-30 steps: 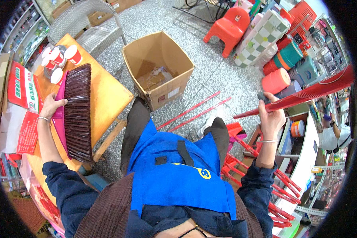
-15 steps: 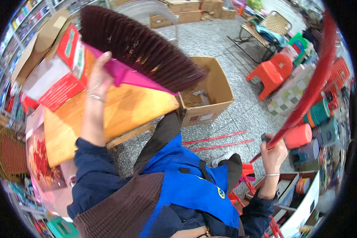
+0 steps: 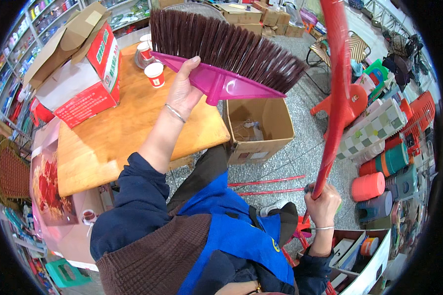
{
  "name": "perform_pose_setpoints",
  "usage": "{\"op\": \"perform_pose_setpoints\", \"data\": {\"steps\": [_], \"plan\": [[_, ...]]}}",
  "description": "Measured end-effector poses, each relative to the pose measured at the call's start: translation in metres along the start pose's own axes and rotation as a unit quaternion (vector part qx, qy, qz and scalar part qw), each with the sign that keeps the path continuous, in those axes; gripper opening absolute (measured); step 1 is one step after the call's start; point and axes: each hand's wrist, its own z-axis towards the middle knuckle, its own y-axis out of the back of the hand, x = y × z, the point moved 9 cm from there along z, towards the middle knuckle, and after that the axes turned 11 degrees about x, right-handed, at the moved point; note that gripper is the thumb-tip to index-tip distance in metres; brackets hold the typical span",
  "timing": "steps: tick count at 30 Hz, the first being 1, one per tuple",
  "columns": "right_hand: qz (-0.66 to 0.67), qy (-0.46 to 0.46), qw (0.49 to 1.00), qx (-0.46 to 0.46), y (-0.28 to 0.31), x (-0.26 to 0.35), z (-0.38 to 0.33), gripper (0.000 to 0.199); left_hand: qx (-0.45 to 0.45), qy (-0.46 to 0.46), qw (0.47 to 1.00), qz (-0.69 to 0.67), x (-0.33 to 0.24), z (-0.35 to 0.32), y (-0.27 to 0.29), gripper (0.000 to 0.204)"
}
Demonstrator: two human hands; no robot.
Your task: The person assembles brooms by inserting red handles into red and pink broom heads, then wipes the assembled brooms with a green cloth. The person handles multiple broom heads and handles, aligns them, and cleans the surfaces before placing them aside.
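Broom head [image 3: 226, 54]: magenta plastic base, dense dark brown bristles pointing up, held aloft over the wooden table [image 3: 113, 132], left hand [image 3: 184, 91] clamped on its base. Red pole [image 3: 335, 93]: long, glossy, upright, right hand [image 3: 322, 206] gripped round its lower end.

**Broom head up, handle in your right**

Your left hand [image 3: 183, 93] grips the magenta broom head [image 3: 221, 51], bristles up, above the wooden tabletop [image 3: 103, 142]. Your right hand [image 3: 323, 209] is closed around the red handle [image 3: 335, 93]. An open cardboard box [image 3: 259, 129] sits on the floor below.
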Motion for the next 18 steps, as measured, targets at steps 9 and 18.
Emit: {"op": "perform_pose_setpoints", "data": {"steps": [9,18], "plan": [[-0.033,0.022,0.993,0.111,-0.048,0.017,-0.01,0.013,-0.03,-0.148,0.988,-0.046,-0.054,0.023,-0.027,0.02],[-0.027,0.066,0.988,0.134,-0.079,0.03,-0.016,0.011,-0.078,-0.223,0.97,-0.06,-0.09,0.015,-0.038,0.019]]}}
